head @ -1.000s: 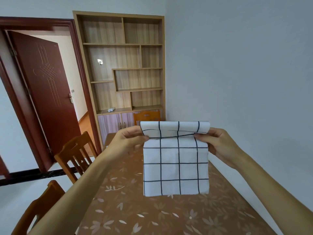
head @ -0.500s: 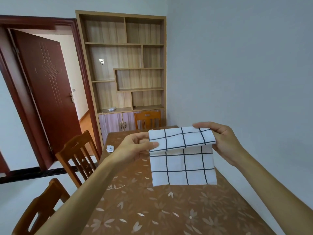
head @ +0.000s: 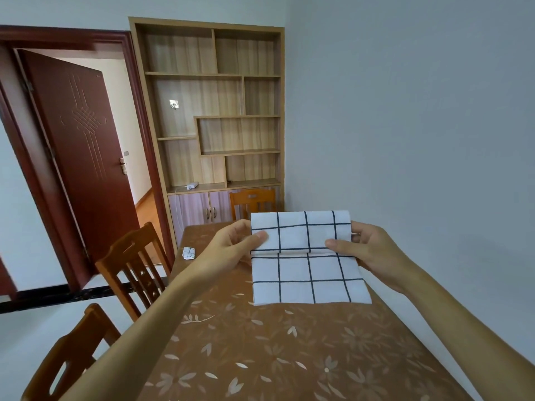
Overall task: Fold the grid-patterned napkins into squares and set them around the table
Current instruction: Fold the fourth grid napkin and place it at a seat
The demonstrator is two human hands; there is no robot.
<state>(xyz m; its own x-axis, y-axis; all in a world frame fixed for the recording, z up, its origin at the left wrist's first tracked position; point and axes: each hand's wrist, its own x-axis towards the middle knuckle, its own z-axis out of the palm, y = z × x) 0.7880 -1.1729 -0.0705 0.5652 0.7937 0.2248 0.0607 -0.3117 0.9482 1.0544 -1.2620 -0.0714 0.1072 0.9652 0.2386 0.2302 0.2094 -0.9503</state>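
Note:
A white napkin with a dark grid (head: 307, 261) hangs in the air above the brown floral table (head: 275, 351). Its top part is folded over toward me, making a flap across the upper half. My left hand (head: 231, 247) pinches the napkin's left edge at the fold, thumb on the front. On the right edge, my right hand (head: 367, 250) grips the same fold with the thumb on the flap. A second, small folded grid napkin (head: 188, 252) lies on the table's far left edge.
Two wooden chairs (head: 133, 270) (head: 69, 360) stand along the table's left side, a third chair (head: 253, 202) at the far end. A wooden shelf unit (head: 214, 111) fills the back wall. An open dark red door (head: 81, 149) is at the left; a grey wall runs along the right.
The napkin came down and nearer the table. Its top flap has been folded further over the front, and both hands have shifted their grip to the fold.

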